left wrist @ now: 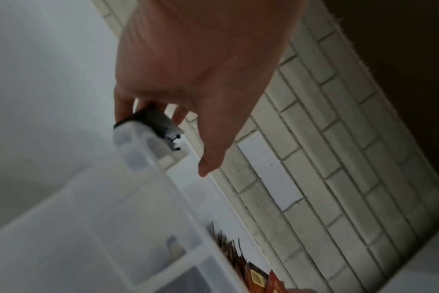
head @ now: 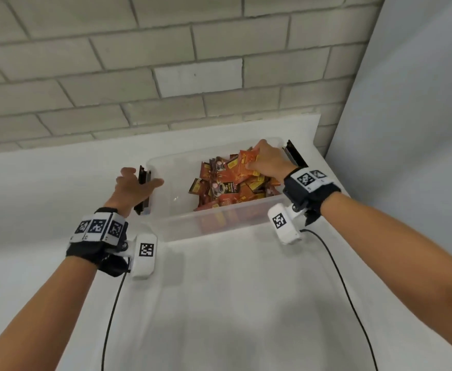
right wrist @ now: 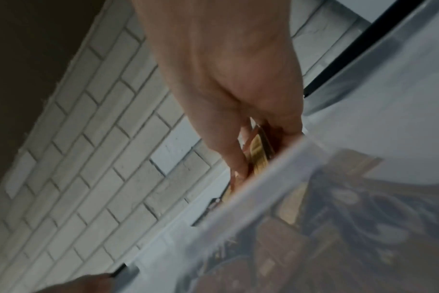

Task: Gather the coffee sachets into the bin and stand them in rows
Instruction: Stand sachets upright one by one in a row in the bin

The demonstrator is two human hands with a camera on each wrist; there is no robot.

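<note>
A clear plastic bin [head: 219,226] stands on the white table, with coffee sachets [head: 227,188] heaped loosely in its right half. My right hand [head: 267,162] reaches into the heap and pinches a few orange sachets [head: 246,164] between thumb and fingers; the right wrist view shows their edges [right wrist: 258,154] just behind the bin wall [right wrist: 276,188]. My left hand [head: 133,186] is at the bin's left end. Its fingers lie over the black latch [left wrist: 153,121] and the thumb sticks out straight above the rim, holding nothing. The bin's left half is bare.
A second black latch [head: 295,153] sits at the bin's right end. A brick wall [head: 192,76] runs close behind the bin, and a plain white wall [head: 406,129] closes the right side. Two black cables [head: 339,277] trail over the table from the wrist cameras.
</note>
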